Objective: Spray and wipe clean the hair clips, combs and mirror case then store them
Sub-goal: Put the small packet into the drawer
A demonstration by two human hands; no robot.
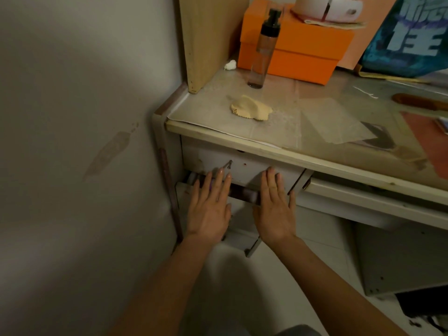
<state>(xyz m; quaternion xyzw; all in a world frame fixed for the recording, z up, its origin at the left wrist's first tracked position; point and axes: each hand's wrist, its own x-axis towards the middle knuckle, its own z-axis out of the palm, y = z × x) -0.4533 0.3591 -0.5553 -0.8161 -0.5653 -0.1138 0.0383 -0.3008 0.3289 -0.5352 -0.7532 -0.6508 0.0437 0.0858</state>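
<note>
Pressing flat against a drawer (242,169) front, the left hand (209,209) and right hand (275,209) lie side by side with fingers straight and slightly spread, holding nothing. The fingertips (221,171) touch the pale panel just under the desk (278,151) edge; the drawer sits nearly closed, a dark gap showing beneath it where blurred items lie that cannot be made out. On the desk above, a spray bottle (263,49) stands upright in front of an orange box (298,52), with a crumpled yellow cloth (251,108) lying near it toward the desk's front edge. A brown comb (420,101) lies at the far right of the desktop. A bare wall (72,117) runs along the left of the desk. Both forearms reach forward from the lower frame, palms down, wrists level.
</note>
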